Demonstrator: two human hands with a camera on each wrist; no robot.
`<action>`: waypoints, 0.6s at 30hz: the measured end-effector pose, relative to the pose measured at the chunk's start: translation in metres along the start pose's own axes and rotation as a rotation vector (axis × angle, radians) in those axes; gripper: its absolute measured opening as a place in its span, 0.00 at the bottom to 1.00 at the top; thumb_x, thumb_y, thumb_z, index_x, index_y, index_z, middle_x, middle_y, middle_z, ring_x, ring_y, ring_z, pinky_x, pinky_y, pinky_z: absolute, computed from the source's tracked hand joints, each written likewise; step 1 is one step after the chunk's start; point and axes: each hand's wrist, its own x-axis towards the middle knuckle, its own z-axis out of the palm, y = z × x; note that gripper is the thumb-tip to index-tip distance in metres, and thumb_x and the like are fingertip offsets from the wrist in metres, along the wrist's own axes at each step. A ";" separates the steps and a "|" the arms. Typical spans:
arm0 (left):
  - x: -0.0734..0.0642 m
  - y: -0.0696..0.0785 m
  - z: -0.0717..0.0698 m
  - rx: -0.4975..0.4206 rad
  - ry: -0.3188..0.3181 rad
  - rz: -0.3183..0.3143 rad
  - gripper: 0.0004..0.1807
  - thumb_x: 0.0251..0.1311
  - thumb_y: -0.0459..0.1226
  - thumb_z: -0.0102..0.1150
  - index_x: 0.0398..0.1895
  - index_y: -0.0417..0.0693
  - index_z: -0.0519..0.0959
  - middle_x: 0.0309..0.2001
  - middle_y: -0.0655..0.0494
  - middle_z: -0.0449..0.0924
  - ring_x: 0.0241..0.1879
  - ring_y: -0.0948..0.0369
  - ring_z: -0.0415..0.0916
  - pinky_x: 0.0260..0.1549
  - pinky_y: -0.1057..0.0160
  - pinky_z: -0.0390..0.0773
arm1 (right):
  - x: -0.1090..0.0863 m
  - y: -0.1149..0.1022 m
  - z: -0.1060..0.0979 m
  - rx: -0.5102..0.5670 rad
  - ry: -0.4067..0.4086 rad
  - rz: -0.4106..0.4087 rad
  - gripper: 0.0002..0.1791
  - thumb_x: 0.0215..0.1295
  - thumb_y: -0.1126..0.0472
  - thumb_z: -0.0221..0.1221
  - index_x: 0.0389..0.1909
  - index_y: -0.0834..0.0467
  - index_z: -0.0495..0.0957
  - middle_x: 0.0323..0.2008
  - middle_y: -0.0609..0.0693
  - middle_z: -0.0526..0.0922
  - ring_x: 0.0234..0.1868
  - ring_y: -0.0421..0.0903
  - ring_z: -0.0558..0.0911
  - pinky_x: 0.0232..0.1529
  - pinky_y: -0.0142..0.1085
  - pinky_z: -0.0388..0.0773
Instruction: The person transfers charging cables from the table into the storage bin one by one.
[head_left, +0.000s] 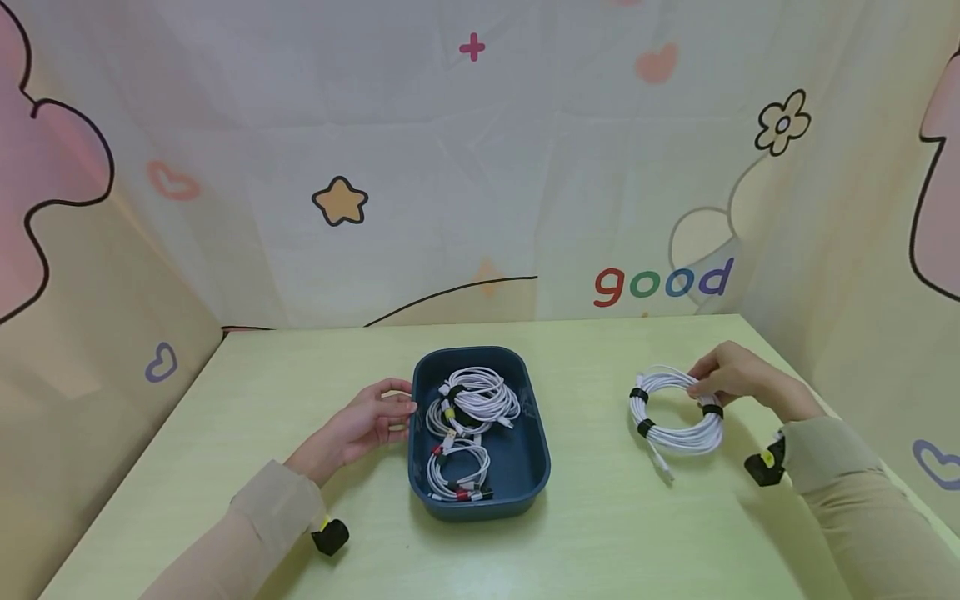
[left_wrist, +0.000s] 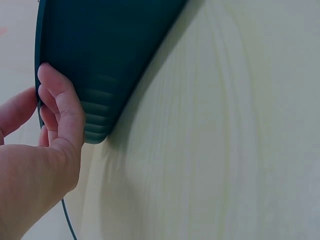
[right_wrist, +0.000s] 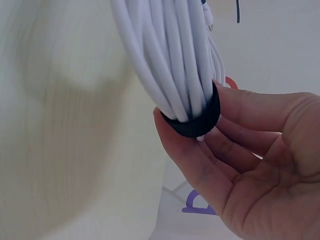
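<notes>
On the right, my right hand (head_left: 727,375) pinches a coiled white cable (head_left: 686,437) between thumb and fingers, beside one of its black straps (right_wrist: 197,122). The cable's loose end, with a plug (head_left: 667,475), hangs below the coil. At the middle of the table is a dark blue bin (head_left: 534,467). My left hand (head_left: 367,421) touches the bin's left side, its fingers loosely bent; the left wrist view shows fingertips (left_wrist: 49,72) against the outer wall near the rim. Inside the bin lie a large white cable coil (head_left: 487,396) and a smaller cable coil (head_left: 459,471) with red bands.
The pale green-yellow table (head_left: 300,375) carries the bin. A printed cloth backdrop (head_left: 420,150) rises behind the table and along both sides. Each wrist wears a small black device (head_left: 330,537).
</notes>
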 end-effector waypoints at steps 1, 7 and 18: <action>0.000 0.000 0.000 -0.001 0.003 -0.001 0.19 0.66 0.31 0.53 0.57 0.46 0.62 0.39 0.56 0.76 0.32 0.62 0.78 0.38 0.63 0.81 | 0.000 -0.001 0.000 -0.001 0.000 -0.002 0.19 0.61 0.65 0.63 0.47 0.75 0.77 0.25 0.47 0.81 0.25 0.41 0.77 0.30 0.33 0.80; 0.001 0.000 0.001 0.003 0.016 -0.006 0.19 0.66 0.30 0.51 0.58 0.46 0.61 0.38 0.57 0.76 0.31 0.63 0.78 0.37 0.64 0.81 | -0.001 -0.010 0.001 0.019 -0.011 -0.024 0.19 0.61 0.64 0.62 0.47 0.75 0.77 0.25 0.47 0.82 0.25 0.41 0.77 0.29 0.33 0.79; 0.001 -0.002 -0.001 -0.012 -0.002 0.006 0.20 0.66 0.30 0.53 0.58 0.45 0.61 0.37 0.57 0.76 0.31 0.63 0.78 0.37 0.64 0.81 | 0.006 -0.025 0.009 0.057 -0.019 -0.018 0.19 0.62 0.63 0.62 0.49 0.74 0.77 0.26 0.48 0.83 0.26 0.41 0.79 0.32 0.33 0.81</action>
